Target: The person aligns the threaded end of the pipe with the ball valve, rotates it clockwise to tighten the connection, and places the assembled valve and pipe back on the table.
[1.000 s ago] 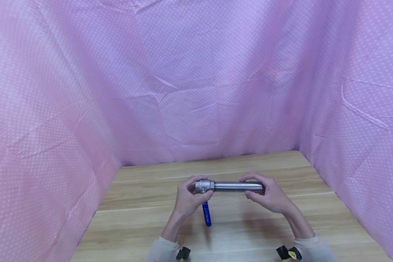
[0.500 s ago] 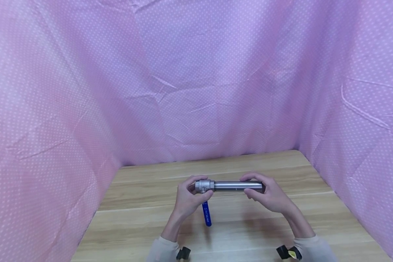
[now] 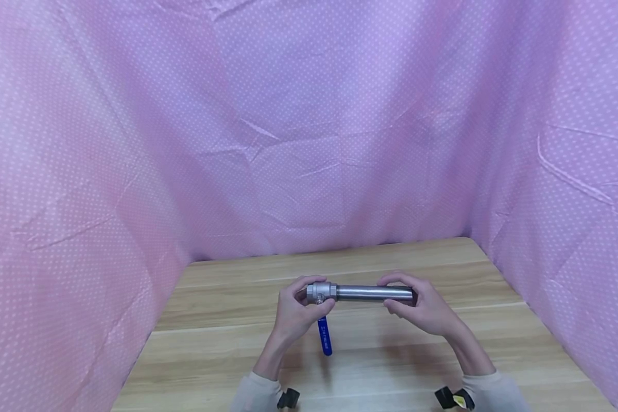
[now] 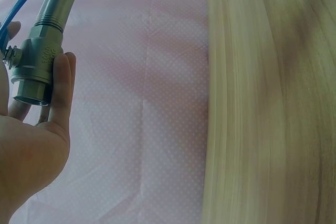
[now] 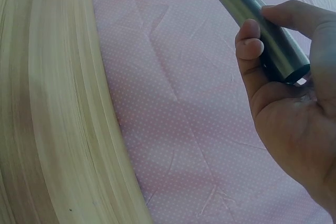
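Note:
A silver ball valve (image 3: 319,290) with a blue lever handle (image 3: 325,337) is joined end to end with a steel pipe (image 3: 365,293); threads show at the joint in the left wrist view. My left hand (image 3: 297,315) grips the valve body, its thumb across the front near the lever stem. The lever points down toward me. At the other end, my right hand (image 3: 427,306) holds the pipe between thumb and curled fingers, as the pipe (image 5: 262,24) in the right wrist view also shows. Valve and pipe are held level above the table.
A wood-grain table (image 3: 226,349) lies beneath both hands. Pink dotted cloth (image 3: 298,143) hangs around its back and sides. Black straps (image 3: 288,398) sit at both light sleeves.
Both hands keep nearly the same place and grip. Light streaks on the pipe's surface differ slightly, and the right thumb has shifted a little to the left.

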{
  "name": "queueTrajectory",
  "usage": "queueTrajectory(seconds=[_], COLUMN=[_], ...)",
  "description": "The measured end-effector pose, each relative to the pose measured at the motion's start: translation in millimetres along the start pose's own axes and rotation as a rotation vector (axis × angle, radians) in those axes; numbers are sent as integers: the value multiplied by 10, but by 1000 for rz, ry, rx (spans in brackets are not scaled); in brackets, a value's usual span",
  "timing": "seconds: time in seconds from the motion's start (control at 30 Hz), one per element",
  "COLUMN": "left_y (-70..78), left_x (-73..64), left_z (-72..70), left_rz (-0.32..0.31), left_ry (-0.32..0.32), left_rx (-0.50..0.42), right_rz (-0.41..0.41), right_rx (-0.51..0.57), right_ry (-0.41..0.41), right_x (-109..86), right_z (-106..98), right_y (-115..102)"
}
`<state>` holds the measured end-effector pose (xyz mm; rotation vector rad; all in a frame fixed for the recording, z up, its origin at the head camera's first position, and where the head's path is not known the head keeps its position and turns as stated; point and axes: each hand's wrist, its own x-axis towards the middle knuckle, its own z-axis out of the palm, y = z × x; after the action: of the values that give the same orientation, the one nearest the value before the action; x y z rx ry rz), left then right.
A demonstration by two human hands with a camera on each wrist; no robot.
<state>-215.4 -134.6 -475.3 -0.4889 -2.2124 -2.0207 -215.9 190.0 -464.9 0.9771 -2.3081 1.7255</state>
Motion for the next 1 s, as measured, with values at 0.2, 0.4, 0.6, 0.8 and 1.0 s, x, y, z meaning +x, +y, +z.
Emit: queueTrajectory(seconds=[0.2, 0.4, 0.6, 0.8, 1.0], left_y=[-4, -7, -16, -19, -25], left_x=[1, 0, 4, 2, 1], left_z=[7, 9, 13, 16, 14], left_rz=[6, 14, 9, 11, 11], left_ry=[0, 2, 2, 3, 2], left_rx=[5, 12, 8, 9, 17], right_rz=[-26, -3, 4, 7, 16], right_rx=[-7, -3, -6, -24, -32], right_ry=[13, 20, 24, 32, 29], right_x=[11, 3, -4, -11, -17], right_z=[9, 9, 8, 1, 1], right_y=[0, 7, 7, 20, 35])
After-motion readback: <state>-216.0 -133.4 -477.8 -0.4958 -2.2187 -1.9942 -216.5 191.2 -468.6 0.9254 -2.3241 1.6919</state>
